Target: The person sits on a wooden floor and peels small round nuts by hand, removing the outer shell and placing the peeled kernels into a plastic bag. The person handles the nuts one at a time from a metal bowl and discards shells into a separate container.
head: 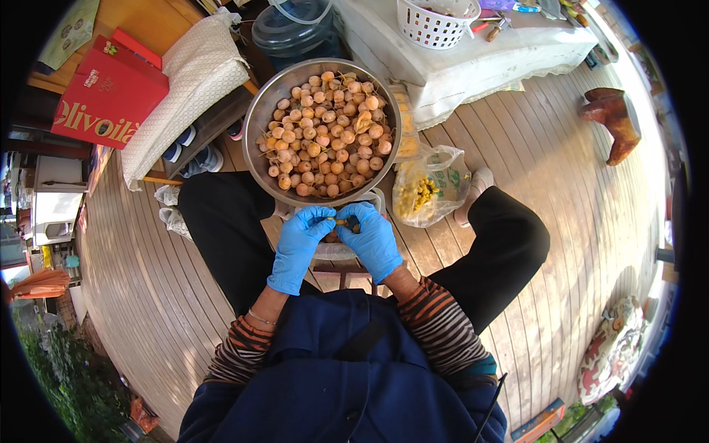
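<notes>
Both of my hands wear blue disposable gloves and meet just below the rim of a wide stainless steel bowl [252, 149]. Orange ginkgo fruits [327, 135], some with stalks, fill the bowl. My left hand [304, 235] pinches one side of a small yellowish ginkgo fruit [339, 221], and my right hand [370, 238] grips its other side. The fingers partly cover it. Under the hands stands a light plastic container [335, 253] with some brownish fruit matter inside, mostly hidden by the gloves and the bowl.
Right of the bowl, a clear plastic bag [451, 191] holds yellow pieces [425, 194]. A white perforated basket [435, 25] and a hammer [498, 27] rest on a covered table [460, 66]. A lidded water bucket [296, 33], a red box [111, 91] and a brown boot-shaped object [612, 122] stand around.
</notes>
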Demonstrator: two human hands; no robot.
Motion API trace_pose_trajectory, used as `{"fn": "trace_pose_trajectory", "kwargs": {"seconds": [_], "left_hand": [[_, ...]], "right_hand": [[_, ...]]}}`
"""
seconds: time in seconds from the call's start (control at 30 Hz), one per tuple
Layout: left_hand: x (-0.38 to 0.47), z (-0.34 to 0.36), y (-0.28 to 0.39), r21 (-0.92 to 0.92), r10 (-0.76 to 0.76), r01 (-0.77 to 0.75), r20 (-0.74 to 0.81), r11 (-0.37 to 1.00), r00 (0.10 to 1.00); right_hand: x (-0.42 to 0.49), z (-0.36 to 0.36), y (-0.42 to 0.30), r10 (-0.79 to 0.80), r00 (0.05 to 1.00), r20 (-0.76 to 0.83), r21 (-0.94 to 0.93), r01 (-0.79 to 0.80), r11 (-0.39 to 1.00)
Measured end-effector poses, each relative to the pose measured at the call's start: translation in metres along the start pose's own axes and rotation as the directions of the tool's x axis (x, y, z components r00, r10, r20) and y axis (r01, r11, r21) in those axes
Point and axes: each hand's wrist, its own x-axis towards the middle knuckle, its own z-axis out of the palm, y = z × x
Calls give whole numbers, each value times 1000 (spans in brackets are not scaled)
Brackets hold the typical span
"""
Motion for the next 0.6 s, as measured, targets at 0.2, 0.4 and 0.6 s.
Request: {"fn": "trace_pose_trajectory", "kwargs": {"seconds": [0.2,0.4,0.6], "left_hand": [[-3,2,-1,147,44,-49,35,988,998],[-1,6,-9,499,124,-150,85,853,989],[2,-4,-26,628,348,-353,137,693,927]], "right_hand": [[-1,6,6,129,992,-3,39,-129,991],[4,16,39,347,936,57,365,-343,866],[6,18,49,315,949,-23,541,-254,802]]}}
